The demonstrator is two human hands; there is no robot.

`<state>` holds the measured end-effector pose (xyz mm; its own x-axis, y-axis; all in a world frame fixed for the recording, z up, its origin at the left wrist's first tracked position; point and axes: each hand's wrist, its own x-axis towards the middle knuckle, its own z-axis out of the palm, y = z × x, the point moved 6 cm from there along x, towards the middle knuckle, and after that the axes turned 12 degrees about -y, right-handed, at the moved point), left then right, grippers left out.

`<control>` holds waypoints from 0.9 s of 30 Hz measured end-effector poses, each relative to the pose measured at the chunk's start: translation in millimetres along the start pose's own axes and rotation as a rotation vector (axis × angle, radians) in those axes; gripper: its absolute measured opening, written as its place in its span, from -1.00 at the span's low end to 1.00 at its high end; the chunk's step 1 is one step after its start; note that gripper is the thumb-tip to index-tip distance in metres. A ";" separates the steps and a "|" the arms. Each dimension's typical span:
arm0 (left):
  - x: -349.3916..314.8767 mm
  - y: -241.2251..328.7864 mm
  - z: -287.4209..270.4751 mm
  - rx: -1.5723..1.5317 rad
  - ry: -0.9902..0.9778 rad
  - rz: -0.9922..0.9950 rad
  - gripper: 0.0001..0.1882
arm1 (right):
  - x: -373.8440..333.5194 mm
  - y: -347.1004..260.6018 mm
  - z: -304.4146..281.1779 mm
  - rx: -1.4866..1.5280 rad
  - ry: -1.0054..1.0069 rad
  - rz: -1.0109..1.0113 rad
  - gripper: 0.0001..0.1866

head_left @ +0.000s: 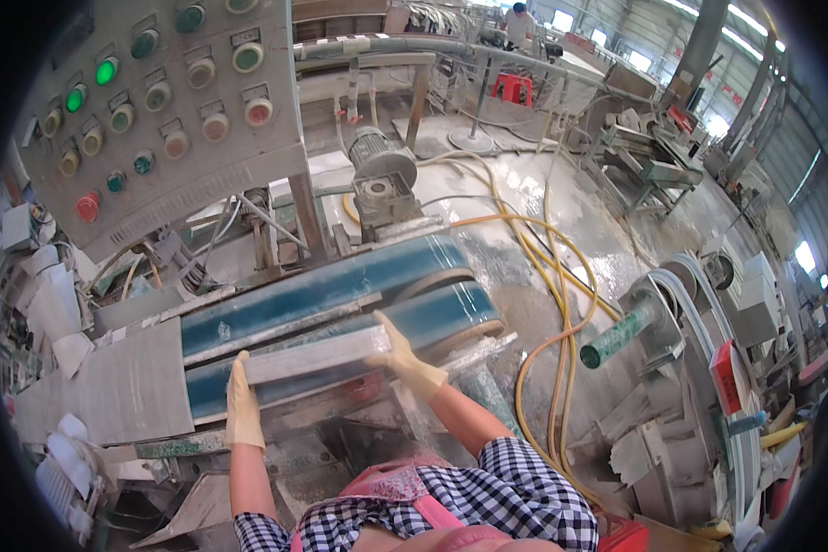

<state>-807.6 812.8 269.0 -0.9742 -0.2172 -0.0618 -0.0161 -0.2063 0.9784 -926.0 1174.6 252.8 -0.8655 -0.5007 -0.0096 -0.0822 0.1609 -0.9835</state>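
Head view: from where I stood, the two-lane conveyor with blue belts (340, 283) was the thing to steer by. Over its nearer lane lay a long, pale grey rectangular bar (317, 358), streaked along its length, with the worker's hands well apart at its two ends. The left hand (243, 403), in a cream rubber glove, was closed against the left end, thumb side up; the right hand (399, 357), gloved alike, gripped the right end. I could not tell whether the bar touched the belt.

Above the conveyor's left half stood a grey metal control panel (189, 115) with rows of round buttons, two of them glowing green. Small pale plates sat over several buttons, their lettering too fine for me to read. Right of the conveyor, past a green-stained round pipe (616, 337), a red and white carton (727, 379) carried print I couldn't make out.

Just beyond the conveyor sat a grey ribbed electric motor (382, 156). Yellow and orange hoses (561, 276) trailed over the wet floor to its right. Far behind it were a red plastic stool (512, 89) and another person (520, 28) in a pale top.
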 end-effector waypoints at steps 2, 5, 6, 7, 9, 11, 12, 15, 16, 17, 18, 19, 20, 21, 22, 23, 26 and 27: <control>-6.4 13.9 10.9 0.102 -0.015 -0.021 -0.22 | 4.2 1.7 -3.3 -0.017 -0.042 0.007 0.24; -7.6 30.2 22.4 0.177 -0.108 -0.067 -0.23 | 12.9 6.2 -7.2 0.237 -0.058 0.025 0.21; -7.8 35.1 23.7 0.243 -0.154 -0.071 -0.22 | 14.5 3.8 -9.1 0.149 -0.061 0.011 0.17; -6.8 39.6 23.4 0.308 -0.197 -0.064 -0.19 | 16.3 -0.5 -10.1 0.028 -0.048 -0.016 0.15; -4.9 42.9 21.2 0.432 -0.268 -0.064 -0.06 | 15.9 -12.0 -11.7 -0.091 -0.046 -0.097 0.10; -3.5 30.7 15.2 0.545 -0.278 -0.283 0.04 | 11.9 -23.8 -12.7 -0.089 -0.065 -0.129 0.06; 1.1 26.9 14.8 0.457 -0.271 -0.353 0.09 | 10.8 -28.0 -11.6 -0.137 -0.101 -0.072 0.03; 19.1 31.3 20.5 0.592 -0.134 -0.396 0.14 | 12.5 -50.0 -16.1 -0.179 -0.139 0.002 -0.14; 24.1 32.3 23.9 0.538 -0.104 -0.430 0.11 | 14.2 -58.9 -18.3 -0.242 -0.129 0.001 -0.23; 28.0 39.2 27.3 0.643 -0.088 -0.387 0.07 | 16.5 -65.1 -22.6 -0.170 -0.122 0.008 -0.29; 29.6 41.9 29.1 0.668 -0.065 -0.382 0.04 | 18.1 -65.8 -23.3 -0.139 -0.145 0.074 -0.34; 31.5 43.9 29.4 0.661 -0.081 -0.354 -0.10 | 21.8 -75.1 -24.6 -0.310 -0.171 -0.003 -0.41; 27.5 42.0 27.4 0.627 -0.047 -0.344 -0.24 | 22.2 -80.3 -26.6 -0.357 -0.132 -0.074 -0.45; 28.2 41.8 26.9 0.731 -0.094 -0.286 -0.22 | 22.2 -72.1 -24.1 -0.187 -0.201 0.045 -0.39; 27.4 42.8 25.7 0.797 -0.097 -0.186 -0.20 | 19.4 -59.1 -26.3 -0.108 -0.169 0.228 -0.30; 29.3 43.0 29.5 0.914 -0.143 -0.029 -0.14 | 12.0 -46.4 -27.9 0.089 -0.145 0.440 -0.21; 47.2 19.8 37.7 1.072 -0.243 -0.151 -0.20 | 8.3 -60.5 -34.1 0.169 -0.081 0.319 -0.21; 53.3 20.3 42.4 1.075 -0.232 -0.169 -0.29 | 14.8 -71.9 -32.5 0.050 -0.133 0.270 -0.24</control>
<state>-869.4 837.5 293.9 -0.9576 -0.0574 -0.2822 -0.2300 0.7420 0.6297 -948.9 1183.2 329.3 -0.7804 -0.5527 -0.2924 0.1694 0.2632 -0.9498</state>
